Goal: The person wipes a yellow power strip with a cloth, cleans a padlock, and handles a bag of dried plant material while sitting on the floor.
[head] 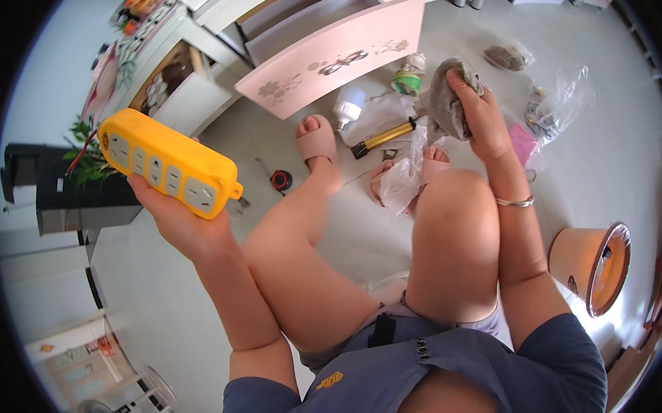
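Note:
My left hand holds up a yellow power strip, its grey sockets turned towards me. A red wire shows beside the strip's far end. My right hand grips a crumpled grey cloth over the floor, well apart from the strip. Between and beyond my hands, a pink drawer with a metal handle stands pulled out. Below its front lie a white LED bulb, a green tape roll and a yellow hand pump with black ends.
A red and black tape measure lies on the floor near my foot. Plastic bags with items lie at the right, beside a pink packet. A waste bin stands right of my arm. A second drawer is open at the left.

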